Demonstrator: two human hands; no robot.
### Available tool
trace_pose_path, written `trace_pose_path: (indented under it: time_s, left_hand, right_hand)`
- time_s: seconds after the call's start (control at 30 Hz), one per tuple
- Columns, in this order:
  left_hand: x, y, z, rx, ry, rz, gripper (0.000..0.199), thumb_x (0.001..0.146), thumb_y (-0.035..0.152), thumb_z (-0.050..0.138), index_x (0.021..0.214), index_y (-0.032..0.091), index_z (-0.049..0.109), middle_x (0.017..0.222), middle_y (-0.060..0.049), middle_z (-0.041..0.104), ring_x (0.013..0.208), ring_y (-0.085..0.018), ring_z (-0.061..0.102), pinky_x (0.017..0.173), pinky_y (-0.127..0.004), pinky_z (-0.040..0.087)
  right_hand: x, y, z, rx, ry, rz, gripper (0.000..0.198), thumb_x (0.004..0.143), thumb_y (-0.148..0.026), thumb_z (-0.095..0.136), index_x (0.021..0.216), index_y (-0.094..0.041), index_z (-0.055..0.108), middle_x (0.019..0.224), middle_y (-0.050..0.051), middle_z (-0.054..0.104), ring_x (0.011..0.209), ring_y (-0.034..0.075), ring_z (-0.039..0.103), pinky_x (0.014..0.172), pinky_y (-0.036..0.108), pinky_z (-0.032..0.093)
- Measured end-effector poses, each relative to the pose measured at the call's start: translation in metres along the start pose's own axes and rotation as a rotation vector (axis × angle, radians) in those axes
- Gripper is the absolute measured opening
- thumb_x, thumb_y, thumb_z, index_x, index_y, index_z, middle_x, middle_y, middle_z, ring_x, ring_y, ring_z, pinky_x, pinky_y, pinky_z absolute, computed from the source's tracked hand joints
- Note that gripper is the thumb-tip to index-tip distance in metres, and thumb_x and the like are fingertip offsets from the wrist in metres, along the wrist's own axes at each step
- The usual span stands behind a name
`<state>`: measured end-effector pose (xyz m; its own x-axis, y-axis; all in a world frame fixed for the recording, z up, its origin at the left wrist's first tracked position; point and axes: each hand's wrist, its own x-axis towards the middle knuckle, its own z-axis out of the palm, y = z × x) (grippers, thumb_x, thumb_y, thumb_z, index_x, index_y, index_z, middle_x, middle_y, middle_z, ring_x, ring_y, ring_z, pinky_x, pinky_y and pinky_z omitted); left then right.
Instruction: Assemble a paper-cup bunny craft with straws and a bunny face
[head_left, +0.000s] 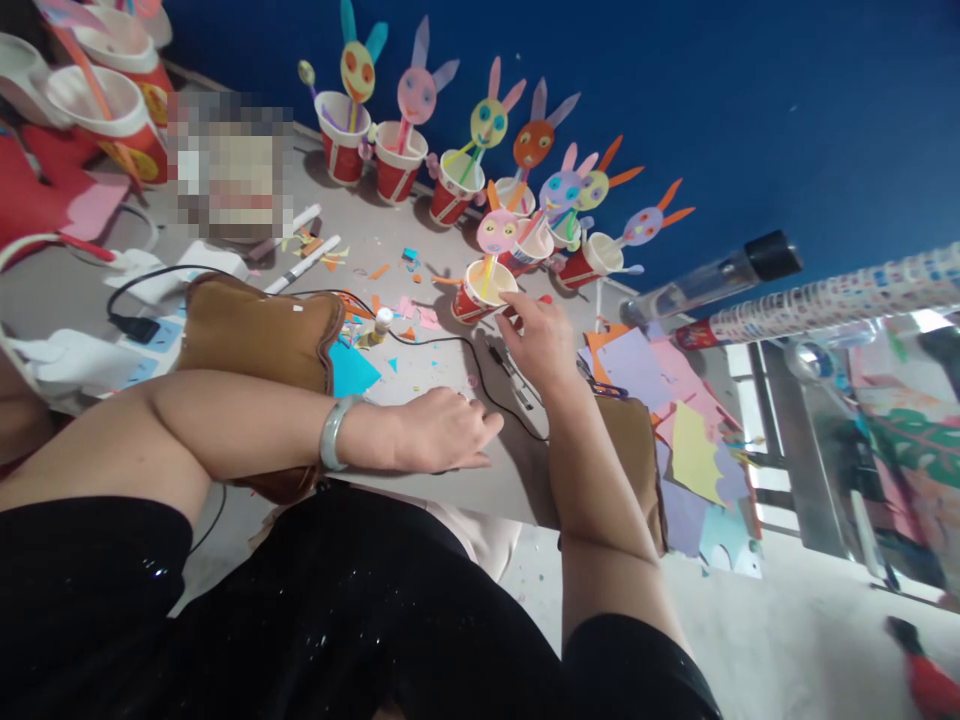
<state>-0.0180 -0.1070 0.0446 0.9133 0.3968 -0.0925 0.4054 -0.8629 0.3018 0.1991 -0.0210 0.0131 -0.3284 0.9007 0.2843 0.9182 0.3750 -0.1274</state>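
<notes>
My right hand point(541, 338) is beside a red-and-white paper cup point(480, 306), its index fingertip at the rim. Thumb and finger look apart; whether they touch the cup is unclear. From this cup rises a pink paper rabbit face point(498, 231) with orange ears. My left hand point(448, 430), with a pale bangle point(335, 432) at the wrist, rests palm down at the table's near edge, fingers loosely stretched and nothing visible in them. A black cable point(484, 370) and a white-and-dark slim tool point(521, 385) lie between the hands.
Several rabbit-face cups point(397, 160) line the blue wall point(675, 90). Paper scraps and a small glue-like bottle point(381, 324) lie mid-table. Brown cushions point(259, 330) sit under my arms. A power strip point(161, 335) is left, coloured paper sheets point(701, 450) right.
</notes>
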Motion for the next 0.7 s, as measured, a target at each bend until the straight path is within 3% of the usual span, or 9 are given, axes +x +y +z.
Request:
trace_pose_path:
  time_s: [0.17, 0.3, 0.4, 0.5, 0.57, 0.7]
  left_hand:
    - [0.009, -0.023, -0.002, -0.404, 0.279, -0.019, 0.031, 0.098, 0.042, 0.065, 0.115, 0.017, 0.060, 0.113, -0.013, 0.073, 0.096, -0.026, 0.070, 0.081, -0.038, 0.051]
    - [0.023, -0.042, 0.007, -0.931, 0.501, -0.141, 0.032, 0.089, 0.036, 0.069, 0.113, 0.020, 0.054, 0.102, -0.006, 0.064, 0.091, -0.019, 0.063, 0.081, -0.035, 0.053]
    - [0.031, -0.050, 0.011, -1.185, 0.666, -0.268, 0.038, 0.084, 0.030, 0.070, 0.115, 0.021, 0.049, 0.102, -0.003, 0.057, 0.092, -0.017, 0.060, 0.087, -0.036, 0.054]
    - [0.033, -0.053, 0.011, -1.271, 0.743, -0.381, 0.046, 0.080, 0.024, 0.071, 0.118, 0.023, 0.046, 0.108, -0.003, 0.056, 0.098, -0.017, 0.060, 0.090, -0.038, 0.056]
    - [0.033, -0.055, 0.012, -1.244, 0.806, -0.429, 0.054, 0.076, 0.022, 0.074, 0.121, 0.024, 0.044, 0.121, -0.006, 0.056, 0.112, -0.021, 0.060, 0.095, -0.041, 0.056]
    - [0.035, -0.061, 0.015, -1.173, 0.880, -0.338, 0.073, 0.065, 0.023, 0.083, 0.127, 0.026, 0.046, 0.144, -0.011, 0.052, 0.137, -0.028, 0.053, 0.112, -0.049, 0.051]
  right_hand:
    - [0.001, -0.012, -0.006, -0.044, 0.042, 0.004, 0.024, 0.104, -0.031, 0.052, 0.105, -0.021, 0.074, 0.088, 0.009, 0.079, 0.082, 0.025, 0.068, 0.081, 0.038, 0.040]
    - [-0.007, -0.019, -0.019, -0.088, 0.175, -0.015, 0.029, 0.107, -0.035, 0.049, 0.101, -0.021, 0.074, 0.079, 0.006, 0.076, 0.072, 0.022, 0.064, 0.077, 0.036, 0.038]
    - [-0.015, -0.023, -0.032, -0.120, 0.251, -0.058, 0.031, 0.109, -0.038, 0.048, 0.096, -0.022, 0.072, 0.071, 0.003, 0.072, 0.064, 0.020, 0.059, 0.072, 0.035, 0.036]
    - [-0.023, -0.026, -0.047, -0.143, 0.273, -0.096, 0.028, 0.107, -0.036, 0.052, 0.090, -0.023, 0.070, 0.064, 0.001, 0.068, 0.060, 0.019, 0.055, 0.068, 0.034, 0.034]
    - [-0.027, -0.028, -0.058, -0.136, 0.261, -0.120, 0.026, 0.106, -0.035, 0.054, 0.087, -0.023, 0.068, 0.061, 0.001, 0.066, 0.057, 0.018, 0.053, 0.066, 0.034, 0.034]
    - [-0.034, -0.035, -0.076, -0.031, 0.133, -0.193, 0.025, 0.105, -0.033, 0.056, 0.088, -0.022, 0.069, 0.063, 0.001, 0.068, 0.057, 0.017, 0.054, 0.066, 0.033, 0.036]
